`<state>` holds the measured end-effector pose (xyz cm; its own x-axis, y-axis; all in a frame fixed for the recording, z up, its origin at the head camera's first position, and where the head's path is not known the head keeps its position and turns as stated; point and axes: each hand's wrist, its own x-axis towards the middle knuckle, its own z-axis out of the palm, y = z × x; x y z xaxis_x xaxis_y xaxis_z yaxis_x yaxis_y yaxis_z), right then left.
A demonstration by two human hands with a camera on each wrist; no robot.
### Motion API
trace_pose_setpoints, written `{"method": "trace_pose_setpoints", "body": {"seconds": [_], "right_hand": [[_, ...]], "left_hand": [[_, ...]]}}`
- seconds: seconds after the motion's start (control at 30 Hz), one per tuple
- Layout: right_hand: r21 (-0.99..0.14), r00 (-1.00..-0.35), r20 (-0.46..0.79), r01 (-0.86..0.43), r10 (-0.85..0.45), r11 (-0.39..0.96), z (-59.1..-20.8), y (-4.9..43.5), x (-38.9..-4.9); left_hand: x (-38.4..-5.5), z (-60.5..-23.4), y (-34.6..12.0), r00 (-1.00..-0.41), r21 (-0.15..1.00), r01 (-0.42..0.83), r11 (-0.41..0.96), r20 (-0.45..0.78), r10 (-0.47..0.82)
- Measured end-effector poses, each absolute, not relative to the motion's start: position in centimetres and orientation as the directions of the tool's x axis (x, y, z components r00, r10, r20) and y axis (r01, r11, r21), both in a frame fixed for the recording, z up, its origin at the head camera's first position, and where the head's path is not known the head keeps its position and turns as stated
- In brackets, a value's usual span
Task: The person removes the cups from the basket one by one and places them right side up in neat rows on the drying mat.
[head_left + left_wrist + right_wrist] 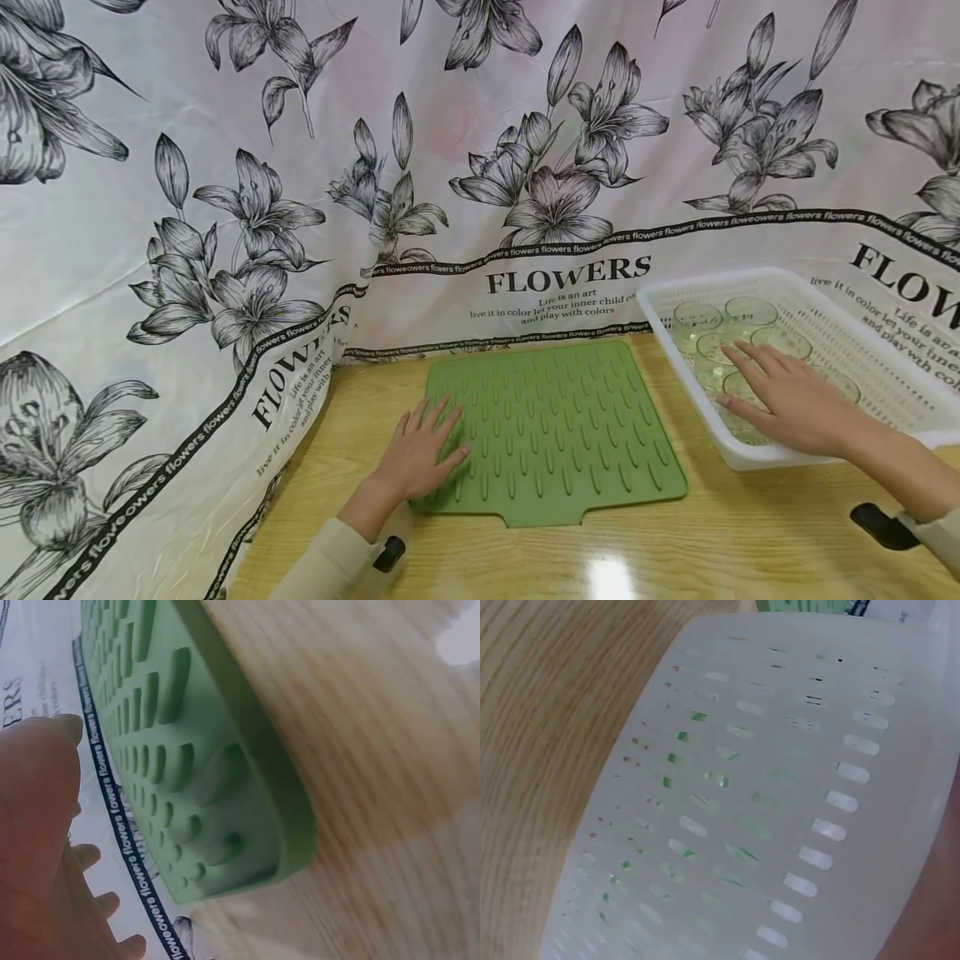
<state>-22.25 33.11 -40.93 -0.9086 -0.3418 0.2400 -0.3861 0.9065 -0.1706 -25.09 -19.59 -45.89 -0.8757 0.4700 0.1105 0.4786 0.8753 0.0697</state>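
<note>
Green mat (555,417) lies flat on the wooden table (465,558), its raised ridges running away from the person and its tab on the near edge. At its left edge is the left hand (422,450), fingers spread and gripping nothing; whether the fingers touch the mat I cannot tell. Right of the mat, just beside it, stands a white slotted basket (750,456), its long axis seeming to run away from the person at a slant. Drinking glasses (711,367) cluster in its left part, below the right hand (795,396), which is far nearer them than the left; its fingers are spread, contact unclear. Left to right, the floral cloth (420,308) behind repeats "FLOWERS", with "Life is an art" and "and play with colors" beneath; small "flowers" bands frame them.
</note>
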Motion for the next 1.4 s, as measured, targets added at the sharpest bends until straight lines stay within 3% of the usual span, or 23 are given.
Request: {"method": "trace_pose_setpoints", "body": {"seconds": [0.47, 1.4], "right_hand": [[-0.447, -0.953, 0.155, -0.302, -0.259, 0.842, -41.8, 34.2, -22.3], [-0.462, -0.956, 0.103, -0.289, -0.273, 0.839, -41.8, 34.3, -22.7]], "left_hand": [[-24.8, -46.8, -20.3, -0.894, 0.092, 0.447, 0.890, 0.061, 0.444], [-24.3, -48.7, -21.5, -0.913, 0.179, 0.405, 0.897, 0.020, 0.408]]}}
